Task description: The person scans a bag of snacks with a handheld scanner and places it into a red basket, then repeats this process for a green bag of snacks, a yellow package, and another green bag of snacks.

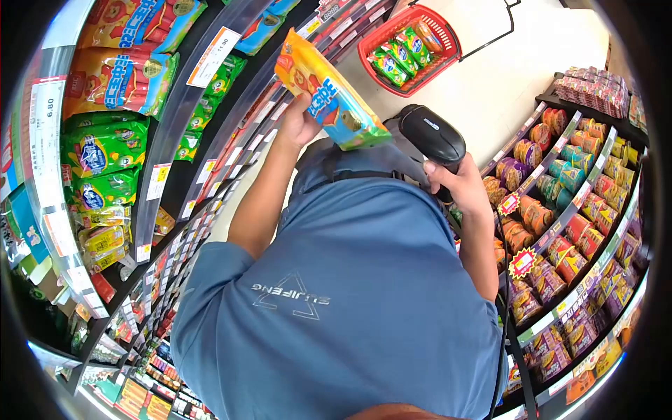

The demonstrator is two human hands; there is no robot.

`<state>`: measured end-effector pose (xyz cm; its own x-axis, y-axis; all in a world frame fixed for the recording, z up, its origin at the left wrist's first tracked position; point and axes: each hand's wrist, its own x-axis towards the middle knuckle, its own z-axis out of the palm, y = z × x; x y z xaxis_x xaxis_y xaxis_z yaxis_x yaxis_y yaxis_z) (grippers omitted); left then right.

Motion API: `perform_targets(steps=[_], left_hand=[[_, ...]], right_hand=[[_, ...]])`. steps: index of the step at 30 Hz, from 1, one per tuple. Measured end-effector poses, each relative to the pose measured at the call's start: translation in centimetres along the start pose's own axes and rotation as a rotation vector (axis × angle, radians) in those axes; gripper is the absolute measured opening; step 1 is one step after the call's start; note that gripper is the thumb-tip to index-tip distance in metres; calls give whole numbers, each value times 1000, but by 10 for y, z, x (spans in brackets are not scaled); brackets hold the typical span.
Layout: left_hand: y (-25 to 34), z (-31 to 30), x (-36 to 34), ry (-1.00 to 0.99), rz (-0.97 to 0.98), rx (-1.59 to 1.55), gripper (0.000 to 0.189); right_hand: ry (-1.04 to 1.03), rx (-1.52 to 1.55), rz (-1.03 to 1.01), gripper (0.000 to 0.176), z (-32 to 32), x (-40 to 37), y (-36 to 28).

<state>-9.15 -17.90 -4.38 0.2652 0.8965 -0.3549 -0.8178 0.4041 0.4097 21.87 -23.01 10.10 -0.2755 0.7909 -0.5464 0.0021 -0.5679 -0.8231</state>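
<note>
An orange, yellow and blue snack package [329, 94] is held tilted in front of the body by my left hand [301, 122], whose fingers grip its lower left side. To the right, my right hand [458, 183] is wrapped round the handle of a black handheld scanner [432, 133], whose rounded head points up and left. A black cable runs down beside my right arm. Between the package and the scanner there is a small gap. On the left shelf lie similar orange packages [115, 80] and green packages [105, 150].
A red basket [451, 43] holding several green packages stands on the pale floor ahead, its black handle leaning right. Curved shelves with price labels line the left side. At the right, a tiered shelf [553, 238] bears rows of cup-shaped packs and purple packs.
</note>
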Motion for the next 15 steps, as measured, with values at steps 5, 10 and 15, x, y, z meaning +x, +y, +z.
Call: perform_targets(steps=[5,10,15], left_hand=[[28,5,14,1,187,147,63],[65,14,6,39,520,412,57],[81,49,-9,128,709,608,58]], right_hand=[[19,0,5,24,3,0,-2],[12,-10,14,25,3,2,0],[15,-35,47,26,-1,3,3]])
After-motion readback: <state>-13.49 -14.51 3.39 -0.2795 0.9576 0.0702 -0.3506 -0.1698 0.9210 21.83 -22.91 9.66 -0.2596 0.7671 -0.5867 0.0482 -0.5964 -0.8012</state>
